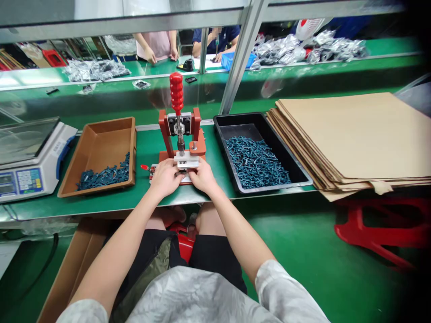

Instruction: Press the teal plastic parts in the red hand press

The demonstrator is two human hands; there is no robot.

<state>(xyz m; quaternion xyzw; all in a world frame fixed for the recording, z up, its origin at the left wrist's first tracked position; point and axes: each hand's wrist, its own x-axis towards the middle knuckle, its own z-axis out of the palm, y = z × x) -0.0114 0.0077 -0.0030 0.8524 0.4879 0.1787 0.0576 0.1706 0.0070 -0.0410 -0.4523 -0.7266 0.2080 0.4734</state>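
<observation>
A toggle press [181, 130] with a red ribbed handle standing upright and an orange-red frame is in front of me. My left hand [165, 179] is at the left side of its silver metal block [186, 159], fingers bent and closed against the fixture. On the other side my right hand [203, 177] mirrors it, thumb and fingers pinched near the block's lower edge. Whatever small part lies between the fingertips is hidden. A brown tray [101, 128] to the left holds some small dark blue parts [104, 176]. The black tray [240, 186] to the right holds a heap of similar parts [256, 161].
A weighing scale [30, 157] stands at the far left. Stacked cardboard sheets [357, 139] lie at the right, overhanging the bench edge. A metal post [240, 58] rises behind the press. Beyond it, two people work at a green bench with silver bags [283, 49]. A red stool [380, 224] is below right.
</observation>
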